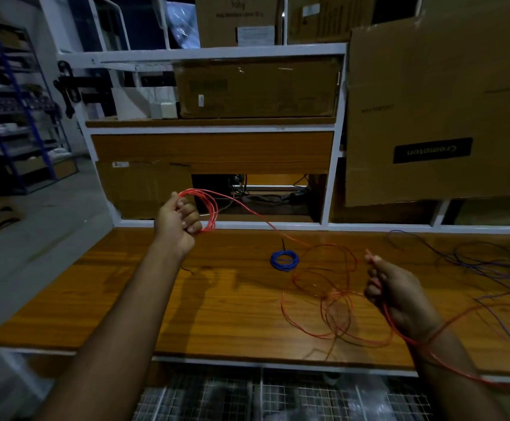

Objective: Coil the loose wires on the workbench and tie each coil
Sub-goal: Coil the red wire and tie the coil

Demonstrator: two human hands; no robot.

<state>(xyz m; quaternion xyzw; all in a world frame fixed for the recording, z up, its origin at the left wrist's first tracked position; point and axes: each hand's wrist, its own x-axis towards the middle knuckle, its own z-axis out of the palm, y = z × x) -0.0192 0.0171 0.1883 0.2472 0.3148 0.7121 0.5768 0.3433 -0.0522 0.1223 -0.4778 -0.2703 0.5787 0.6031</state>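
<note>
My left hand [177,221] is raised over the bench's far left and grips several loops of red wire [210,208]. From those loops the red wire runs down to the right into a loose tangle [332,299] on the wooden workbench [186,299]. My right hand [395,291] pinches a strand of the same red wire, which trails back over my wrist. A small blue coil [284,260], tied with a black tie, lies flat on the bench between my hands. Loose purple wire [484,262] sprawls at the right.
White-framed shelving [217,129] rises behind the bench with cardboard boxes [256,86] on it. A large brown carton [436,110] stands at the right. Blue racking [13,117] lines the far left across open floor. A wire mesh shelf [262,399] sits below the bench's front edge.
</note>
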